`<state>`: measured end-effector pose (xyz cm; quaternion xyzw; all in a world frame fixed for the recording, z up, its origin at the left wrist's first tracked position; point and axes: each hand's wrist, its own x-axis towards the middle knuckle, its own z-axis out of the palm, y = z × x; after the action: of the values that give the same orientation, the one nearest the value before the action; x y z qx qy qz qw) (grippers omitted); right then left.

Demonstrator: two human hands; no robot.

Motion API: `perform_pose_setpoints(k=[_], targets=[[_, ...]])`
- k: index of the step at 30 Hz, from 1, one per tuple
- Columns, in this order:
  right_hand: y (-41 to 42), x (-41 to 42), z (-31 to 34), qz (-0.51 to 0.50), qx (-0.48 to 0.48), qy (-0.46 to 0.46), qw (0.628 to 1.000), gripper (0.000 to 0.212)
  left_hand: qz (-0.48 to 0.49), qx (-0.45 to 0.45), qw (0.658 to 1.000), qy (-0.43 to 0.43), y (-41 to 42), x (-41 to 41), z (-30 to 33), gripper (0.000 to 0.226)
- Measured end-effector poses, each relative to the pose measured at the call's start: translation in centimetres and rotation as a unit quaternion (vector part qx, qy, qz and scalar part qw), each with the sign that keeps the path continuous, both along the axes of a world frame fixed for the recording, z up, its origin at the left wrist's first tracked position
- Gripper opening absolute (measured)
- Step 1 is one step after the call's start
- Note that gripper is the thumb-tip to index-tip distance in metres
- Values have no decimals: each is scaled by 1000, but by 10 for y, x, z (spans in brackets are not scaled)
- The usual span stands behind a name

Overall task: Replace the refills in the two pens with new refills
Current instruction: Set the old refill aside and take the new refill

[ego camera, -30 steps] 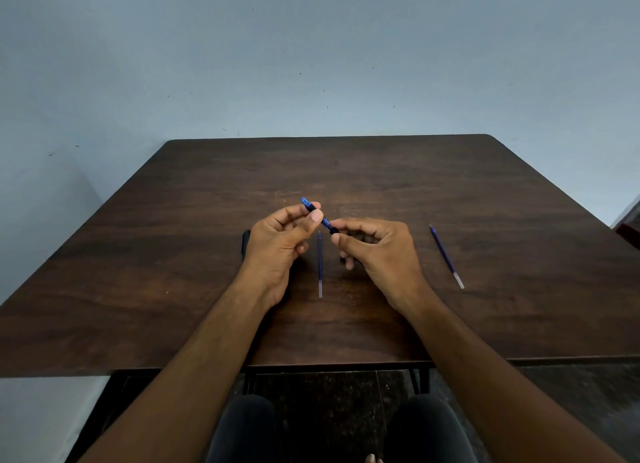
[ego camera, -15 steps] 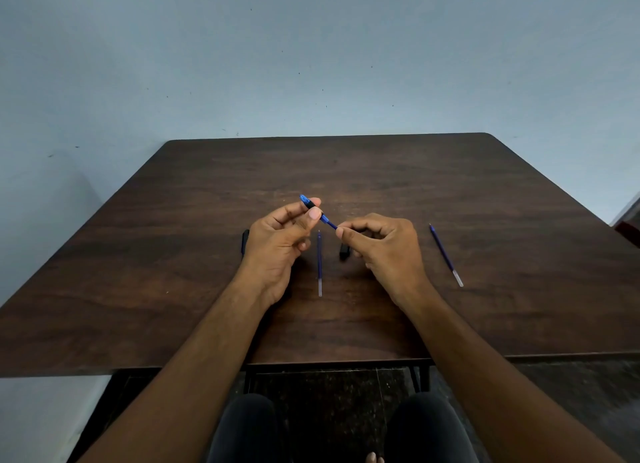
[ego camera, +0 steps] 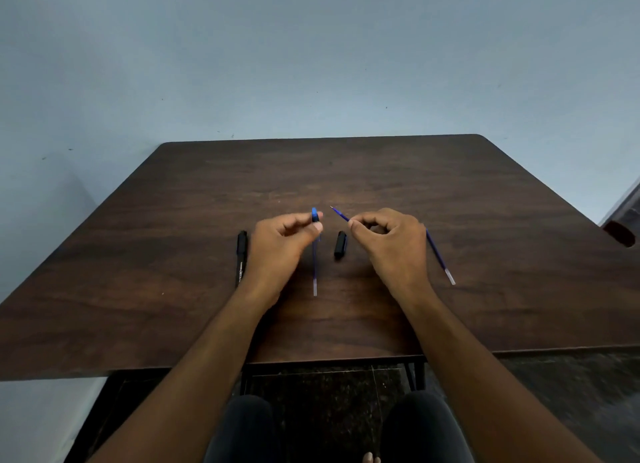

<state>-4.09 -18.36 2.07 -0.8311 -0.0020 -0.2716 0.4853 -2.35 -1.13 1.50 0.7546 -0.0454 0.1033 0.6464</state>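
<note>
My left hand (ego camera: 284,244) pinches a blue pen barrel (ego camera: 314,215), its end sticking up past my fingertips. My right hand (ego camera: 388,244) pinches a thin blue refill (ego camera: 340,214) whose tip points up and to the left, a short gap from the barrel. Another refill (ego camera: 314,272) lies on the table between my hands, its pale end toward me. A third refill (ego camera: 440,256) lies slanted to the right of my right hand. A black pen (ego camera: 241,255) lies left of my left wrist. A short black pen piece (ego camera: 340,244) lies between my hands.
The dark wooden table (ego camera: 450,192) stands against a pale blue wall. Its near edge runs just above my knees. A dark red object (ego camera: 620,232) shows at the right border beyond the table.
My hands have drawn apart: the refill has come out of the blue barrel and sits in my right hand. The black pen piece that my right hand covered shows on the table.
</note>
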Motion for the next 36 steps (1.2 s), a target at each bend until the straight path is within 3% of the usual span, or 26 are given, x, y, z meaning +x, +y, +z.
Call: perform_pose_setpoints(k=[2, 4, 11, 16, 30, 33, 36], targets=[[-1, 0, 0, -18, 4, -14, 1000, 9, 16, 154, 988, -28, -8, -8, 1, 29], [-2, 1, -1, -31, 14, -22, 999, 11, 23, 228, 973, -28, -14, -15, 4, 38], [1, 3, -2, -35, 31, -36, 998, 12, 38, 306, 950, 53, -23, -27, 19, 27], [0, 3, -2, -33, 36, -34, 998, 13, 12, 399, 908, 131, -36, -26, 32, 24], [0, 3, -5, -35, 15, -47, 998, 25, 5, 449, 879, 163, -52, -18, 28, 47], [0, 3, -5, -24, 54, -36, 998, 16, 20, 436, 888, 145, -49, -19, 28, 45], [-3, 5, -5, 7, 158, -13, 987, 8, 32, 403, 908, 111, -41, -20, 26, 34]])
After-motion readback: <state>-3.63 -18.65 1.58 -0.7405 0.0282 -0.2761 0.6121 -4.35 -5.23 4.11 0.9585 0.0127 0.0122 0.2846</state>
